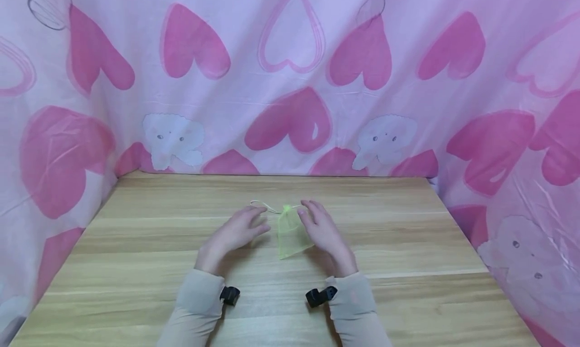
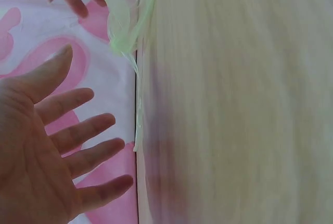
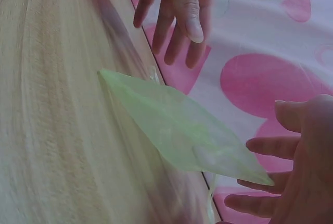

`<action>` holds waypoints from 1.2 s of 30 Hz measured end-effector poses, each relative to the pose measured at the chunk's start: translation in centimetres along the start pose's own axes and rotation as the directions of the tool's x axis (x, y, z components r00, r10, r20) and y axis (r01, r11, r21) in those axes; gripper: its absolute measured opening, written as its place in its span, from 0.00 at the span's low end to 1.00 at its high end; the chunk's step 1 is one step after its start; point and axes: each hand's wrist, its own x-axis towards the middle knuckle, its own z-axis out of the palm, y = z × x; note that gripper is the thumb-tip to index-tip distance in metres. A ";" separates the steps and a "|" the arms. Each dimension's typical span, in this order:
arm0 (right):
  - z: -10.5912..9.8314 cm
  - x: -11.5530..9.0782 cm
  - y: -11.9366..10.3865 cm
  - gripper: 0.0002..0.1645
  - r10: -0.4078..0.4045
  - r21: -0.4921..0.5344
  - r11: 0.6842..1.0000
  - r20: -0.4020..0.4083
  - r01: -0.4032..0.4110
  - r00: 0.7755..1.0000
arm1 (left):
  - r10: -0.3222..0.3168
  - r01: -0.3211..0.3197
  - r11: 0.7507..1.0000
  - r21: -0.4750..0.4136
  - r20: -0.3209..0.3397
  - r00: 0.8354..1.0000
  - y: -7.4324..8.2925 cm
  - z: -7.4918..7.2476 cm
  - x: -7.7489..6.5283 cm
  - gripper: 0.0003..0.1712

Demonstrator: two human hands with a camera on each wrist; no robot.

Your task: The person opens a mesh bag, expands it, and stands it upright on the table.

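Observation:
A small sheer yellow-green drawstring pouch (image 1: 290, 236) stands on the table between my hands, gathered at its neck. Its pale cord loops out left toward my left hand (image 1: 235, 230); a shorter bit of cord shows on the right. That left hand (image 2: 47, 151) holds nothing, its fingers spread and fairly straight, apart from the pouch. On the other side, my right hand (image 1: 326, 233) is close against the pouch and overlaps it in the head view. In the right wrist view, a corner of the pouch (image 3: 177, 125) lies across the relaxed, extended fingers of the right hand (image 3: 296, 166).
Beneath everything is a light wood-grain table (image 1: 408, 246). A pink and white curtain (image 1: 290, 45) with hearts and elephants hangs along the back and both sides. A small black wrist camera (image 1: 230, 295) sits on the left cuff, another camera (image 1: 320, 296) on the right.

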 end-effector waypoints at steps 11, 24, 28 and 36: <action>1.3 0.2 0.8 0.27 -0.015 0.055 0.998 -0.002 0.015 1.000 | 0.018 -0.018 0.999 -0.036 0.020 1.000 0.4 0.8 0.5 0.32; 1.7 0.4 0.7 0.25 0.035 0.103 0.994 -0.021 -0.032 0.999 | 0.019 -0.016 0.996 -0.093 0.028 0.999 0.7 1.6 1.6 0.30; 1.9 0.8 0.8 0.23 0.051 0.138 0.989 -0.032 -0.046 0.998 | -0.025 0.026 0.994 -0.109 0.010 1.000 1.0 1.7 2.2 0.29; 2.3 1.4 0.6 0.21 0.075 0.214 0.975 -0.036 -0.066 0.997 | -0.111 0.106 0.988 -0.112 -0.045 0.993 1.6 2.0 3.3 0.24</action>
